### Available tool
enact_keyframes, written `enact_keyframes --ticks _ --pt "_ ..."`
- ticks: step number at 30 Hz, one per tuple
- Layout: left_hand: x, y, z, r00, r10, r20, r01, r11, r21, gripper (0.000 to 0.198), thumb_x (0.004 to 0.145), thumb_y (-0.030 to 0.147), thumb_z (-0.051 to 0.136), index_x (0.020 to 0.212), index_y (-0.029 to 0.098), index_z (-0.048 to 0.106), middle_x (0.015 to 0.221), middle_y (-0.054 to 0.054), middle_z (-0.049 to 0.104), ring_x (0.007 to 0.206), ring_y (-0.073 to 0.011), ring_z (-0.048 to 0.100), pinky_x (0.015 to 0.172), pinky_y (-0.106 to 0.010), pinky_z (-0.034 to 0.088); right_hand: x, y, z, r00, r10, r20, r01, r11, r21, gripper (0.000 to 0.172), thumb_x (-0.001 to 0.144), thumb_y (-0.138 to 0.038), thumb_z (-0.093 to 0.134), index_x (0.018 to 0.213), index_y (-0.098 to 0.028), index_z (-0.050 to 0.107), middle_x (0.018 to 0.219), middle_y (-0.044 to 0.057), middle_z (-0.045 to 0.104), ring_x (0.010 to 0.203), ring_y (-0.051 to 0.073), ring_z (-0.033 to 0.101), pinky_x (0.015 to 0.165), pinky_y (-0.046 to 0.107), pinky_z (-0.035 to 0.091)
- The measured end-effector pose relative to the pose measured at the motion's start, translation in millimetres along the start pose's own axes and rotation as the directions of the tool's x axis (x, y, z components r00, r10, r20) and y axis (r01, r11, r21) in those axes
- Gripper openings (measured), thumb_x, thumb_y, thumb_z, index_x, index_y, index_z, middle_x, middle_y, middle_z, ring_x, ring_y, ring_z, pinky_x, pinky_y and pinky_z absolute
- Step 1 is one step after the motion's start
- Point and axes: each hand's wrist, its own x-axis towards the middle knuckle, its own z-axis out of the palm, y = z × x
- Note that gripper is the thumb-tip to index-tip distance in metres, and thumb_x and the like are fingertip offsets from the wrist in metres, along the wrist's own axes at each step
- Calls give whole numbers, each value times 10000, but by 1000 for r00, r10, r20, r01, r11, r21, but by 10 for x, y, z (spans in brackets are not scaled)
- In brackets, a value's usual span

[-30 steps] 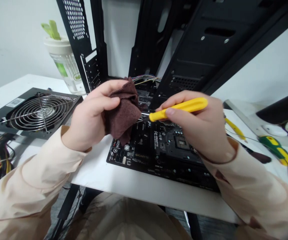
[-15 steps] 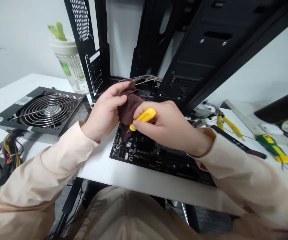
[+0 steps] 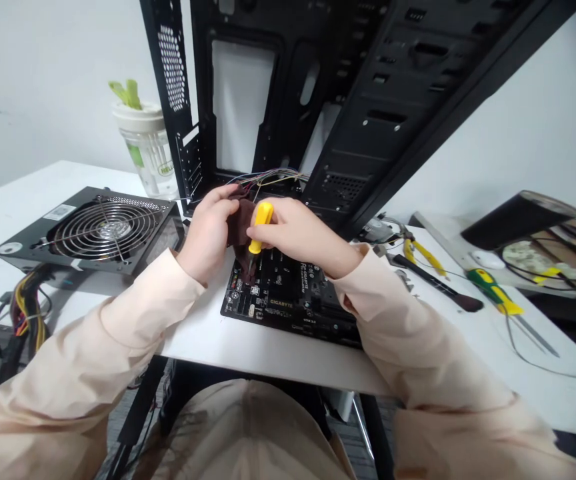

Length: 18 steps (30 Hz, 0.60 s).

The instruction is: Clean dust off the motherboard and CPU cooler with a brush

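Observation:
My left hand [image 3: 211, 230] is closed on a dark brown cloth [image 3: 239, 225], which hangs down over the left part of a black motherboard [image 3: 283, 293]. In my right hand [image 3: 295, 232] is a yellow-handled screwdriver [image 3: 259, 227], gripped between thumb and fingers. The screwdriver points down, its shaft against the lower end of the cloth; its very tip is hard to make out. The motherboard lies flat at the table's front edge, with my right forearm covering part of its right side.
Behind the board stands an open black computer case [image 3: 288, 87] with thin coloured wires [image 3: 278, 176] at its base. A power supply [image 3: 93, 230] and a cup [image 3: 145, 150] are on the left. Yellow pliers [image 3: 425, 255], a brush [image 3: 441, 285] and a green-yellow screwdriver [image 3: 493, 290] lie right.
The yellow screwdriver has tilted from nearly level to steeply upright, and my right hand has shifted left. My left hand still holds the cloth. The whole view has shifted somewhat.

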Motion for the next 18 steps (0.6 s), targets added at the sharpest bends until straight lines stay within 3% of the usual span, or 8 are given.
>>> enact_keyframes --ticks 7,14,18 --pt "56 -122 -24 999 49 -14 -48 996 75 317 642 168 550 954 171 609 972 -37 628 944 -203 578 899 -346 451 179 341 112 982 181 -57 -143 903 405 121 714 -126 556 643 -179 473 529 -33 532 476 130 548 464 256 463" --pt "52 -110 -30 998 56 -8 -55 990 132 316 648 218 553 958 188 605 945 -34 618 909 -206 579 801 -321 473 197 478 74 995 100 17 -97 887 451 117 741 -193 602 687 -178 499 569 -26 597 518 137 598 506 265 521" --pt "50 -109 -29 998 66 -6 -65 989 136 304 639 231 558 937 193 603 922 -29 613 873 -197 576 759 -304 471 190 469 70 998 68 -10 -56 892 449 113 753 -172 594 691 -174 500 566 -32 589 510 125 591 492 249 511"
